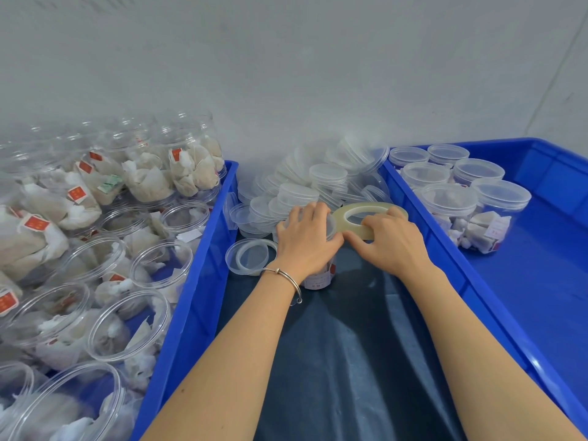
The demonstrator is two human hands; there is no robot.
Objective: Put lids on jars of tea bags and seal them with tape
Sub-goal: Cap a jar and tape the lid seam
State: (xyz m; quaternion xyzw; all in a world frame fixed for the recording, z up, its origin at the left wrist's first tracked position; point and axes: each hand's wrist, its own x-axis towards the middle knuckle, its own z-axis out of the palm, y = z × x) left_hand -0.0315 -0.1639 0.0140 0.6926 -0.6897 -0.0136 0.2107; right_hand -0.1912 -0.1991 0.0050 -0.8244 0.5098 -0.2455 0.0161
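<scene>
On dark cloth, left hand [305,240] clasps the clear lidded jar [318,275]; right hand [393,245] grips yellowish tape [370,218].

Tabletop [350,361] covered in a dark, creased, glossy sheet, visible in a strip running between two blue trays. Left blue tray [191,300] sits on it, packed with open clear jars of tea bags [133,323], some stacked at the back. Right blue tray [541,281] sits on it too, holding a cluster of lidded jars [451,202] in its far corner. Between the trays, at the far end against the wall: a heap of clear lids [318,179]. One loose lid [249,256] lies just in front of the heap. A single jar [318,275] stands on the dark sheet beside it.
</scene>
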